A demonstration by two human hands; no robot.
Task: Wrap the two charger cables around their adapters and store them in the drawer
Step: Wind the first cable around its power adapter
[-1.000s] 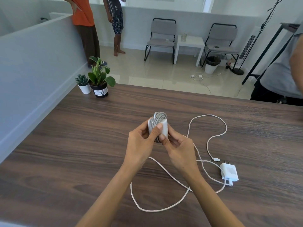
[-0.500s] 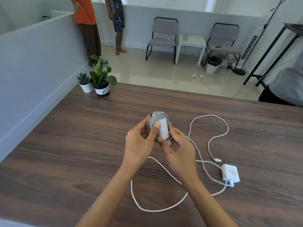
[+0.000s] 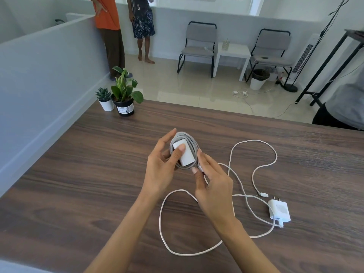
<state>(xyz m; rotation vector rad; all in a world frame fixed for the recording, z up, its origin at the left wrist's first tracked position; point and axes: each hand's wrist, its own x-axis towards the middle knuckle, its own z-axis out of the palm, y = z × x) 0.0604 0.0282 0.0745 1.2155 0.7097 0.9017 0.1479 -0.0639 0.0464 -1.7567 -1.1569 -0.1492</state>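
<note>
Dark wood-grain table (image 3: 78, 174): left hand (image 3: 160, 170) grips the smooth white block adapter (image 3: 186, 154) ringed by grey braided cable (image 3: 194, 142); right hand (image 3: 213, 186) pinches the cable's end.

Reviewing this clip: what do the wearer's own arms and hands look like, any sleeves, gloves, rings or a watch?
Both forearms are bare as far as the bottom edge of the picture, with no sleeve in view. The left hand and right hand wear no gloves. No ring, watch or bracelet shows on either. The fingernails that show are short and unpainted, and no markings appear on the hands or forearms.
</note>
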